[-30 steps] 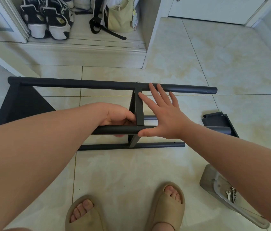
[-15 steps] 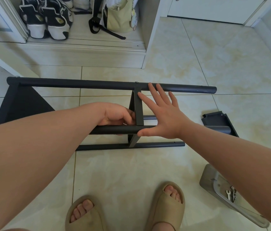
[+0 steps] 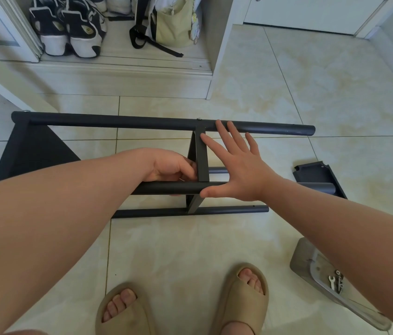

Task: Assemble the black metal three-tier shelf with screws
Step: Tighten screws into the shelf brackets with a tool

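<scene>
The shelf frame (image 3: 123, 122) lies on its side on the glossy cream floor tiles (image 3: 287, 93), a skeleton of round, matte black metal tubes. A flat dark end tier (image 3: 33, 151) closes its left end, partly hidden behind the left forearm. A thin flat middle tier (image 3: 202, 163) stands on edge about midway along the frame, and a small bright screw head (image 3: 199, 119) sits where it meets the farthest tube.

The left hand (image 3: 173, 165) is tucked inside the frame behind the nearest tube (image 3: 166, 189), its fingers curled with the tips against the middle tier's left face. The thumb is hidden by the tube, and I cannot tell whether the fingers pinch anything. The right hand (image 3: 236, 170) lies flat against the other side of that tier, fingers spread wide. Its thumb runs along the nearest tube and two fingertips reach the farthest one.

Off the frame's right end rests a loose tier (image 3: 316, 172) with a folded rim, its lower part covered by the right forearm. Nearer than the frame, on the right, a grey plastic tray (image 3: 304, 259) holds a small flat wrench (image 3: 331, 281) and some bright fasteners (image 3: 339, 276) too small to make out. The forearm covers part of the tray. Two tan foam sandals (image 3: 243, 298) stand in front of the frame, cut off at the bottom edge. Beyond the frame, an open cupboard (image 3: 118, 76) holds black-and-white sneakers (image 3: 69, 27) and a pale green cloth bag (image 3: 173, 22), both cropped at the top.
</scene>
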Demonstrator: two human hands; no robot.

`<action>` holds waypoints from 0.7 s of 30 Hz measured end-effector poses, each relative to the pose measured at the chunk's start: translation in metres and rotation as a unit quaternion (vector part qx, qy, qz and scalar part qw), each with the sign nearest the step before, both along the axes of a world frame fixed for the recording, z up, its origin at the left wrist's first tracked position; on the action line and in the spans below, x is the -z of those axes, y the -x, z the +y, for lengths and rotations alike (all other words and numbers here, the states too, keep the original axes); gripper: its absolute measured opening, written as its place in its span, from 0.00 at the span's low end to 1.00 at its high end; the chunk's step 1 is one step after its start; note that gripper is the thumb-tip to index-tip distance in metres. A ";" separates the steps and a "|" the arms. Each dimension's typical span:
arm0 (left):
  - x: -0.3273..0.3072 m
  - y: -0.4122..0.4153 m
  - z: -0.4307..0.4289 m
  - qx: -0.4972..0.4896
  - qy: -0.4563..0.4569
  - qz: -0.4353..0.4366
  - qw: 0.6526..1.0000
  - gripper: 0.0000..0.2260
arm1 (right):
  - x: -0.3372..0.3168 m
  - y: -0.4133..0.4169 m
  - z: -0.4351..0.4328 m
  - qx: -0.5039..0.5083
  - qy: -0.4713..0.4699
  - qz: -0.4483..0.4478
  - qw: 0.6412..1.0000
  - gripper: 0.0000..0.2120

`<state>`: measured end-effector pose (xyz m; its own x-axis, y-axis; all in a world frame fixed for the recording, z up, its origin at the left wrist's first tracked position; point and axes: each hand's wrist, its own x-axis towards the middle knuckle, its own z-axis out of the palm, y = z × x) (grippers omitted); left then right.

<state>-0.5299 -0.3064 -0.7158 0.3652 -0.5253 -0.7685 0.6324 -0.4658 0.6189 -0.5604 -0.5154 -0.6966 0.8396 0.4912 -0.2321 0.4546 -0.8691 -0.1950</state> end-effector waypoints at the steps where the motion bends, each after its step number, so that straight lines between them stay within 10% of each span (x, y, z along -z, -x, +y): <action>1: 0.000 0.000 0.000 -0.009 0.006 0.003 1.000 0.08 | 0.000 0.000 0.000 0.000 0.000 0.000 1.000 0.56; 21: 0.001 -0.001 0.000 -0.017 0.016 -0.005 1.000 0.09 | 0.000 -0.001 0.000 0.001 0.006 -0.001 1.000 0.56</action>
